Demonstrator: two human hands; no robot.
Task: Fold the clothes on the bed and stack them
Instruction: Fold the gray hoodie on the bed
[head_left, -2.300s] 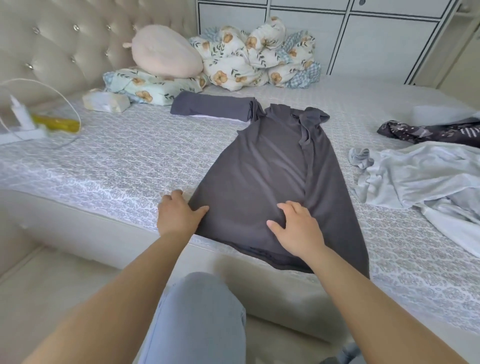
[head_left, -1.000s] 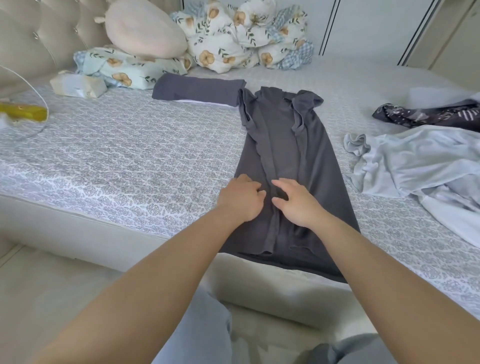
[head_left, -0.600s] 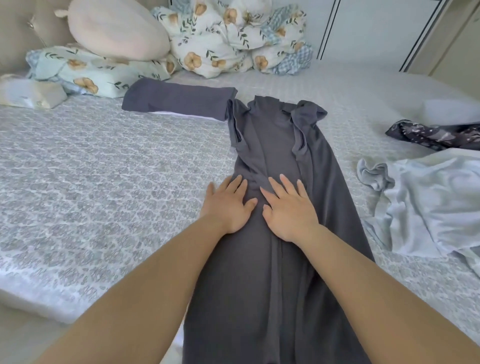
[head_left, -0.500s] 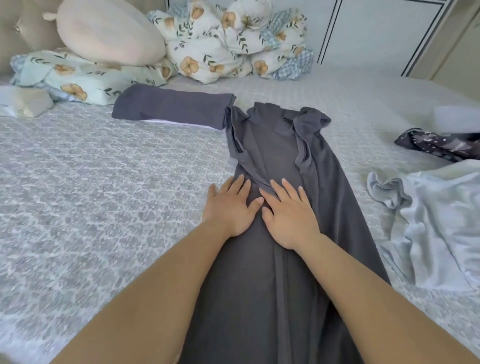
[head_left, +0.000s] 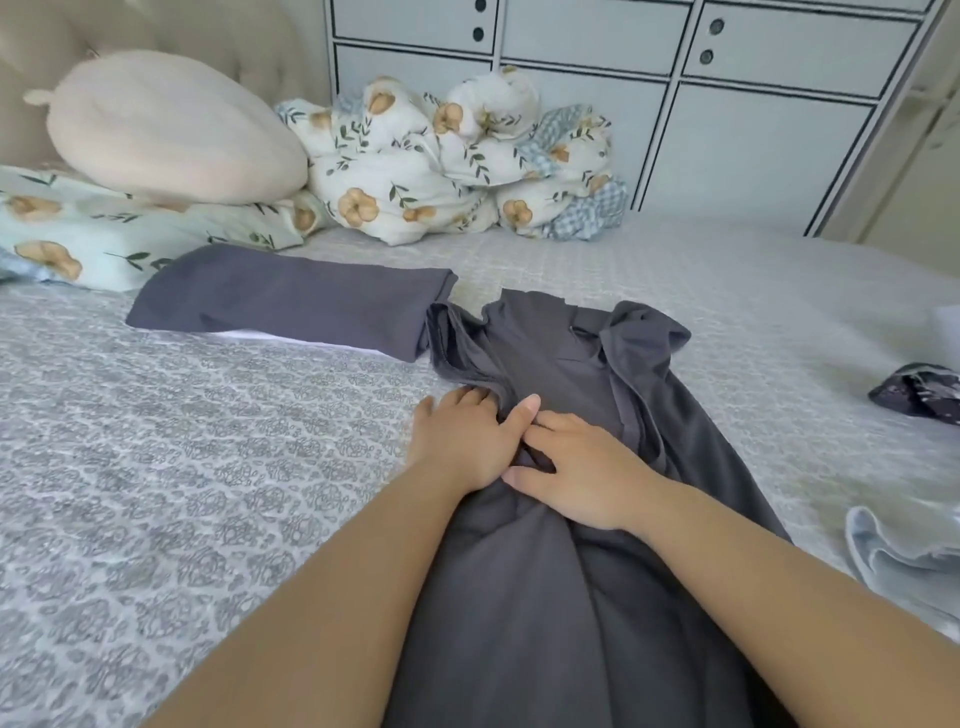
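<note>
The dark grey garment (head_left: 561, 597) lies on the bed (head_left: 208, 467) as a long narrow strip, its long axis running from the near edge straight away toward the collar end at the far side. Both hands sit side by side on it about midway along. The left hand (head_left: 462, 441) rests at the strip's left edge, fingers curled into the cloth with the thumb raised; the right hand (head_left: 576, 473) lies beside it, apparently pinching a ridge of fabric. Judging by this, either lengthwise end could be brought over. Farther left lies a folded grey piece (head_left: 291, 306).
</note>
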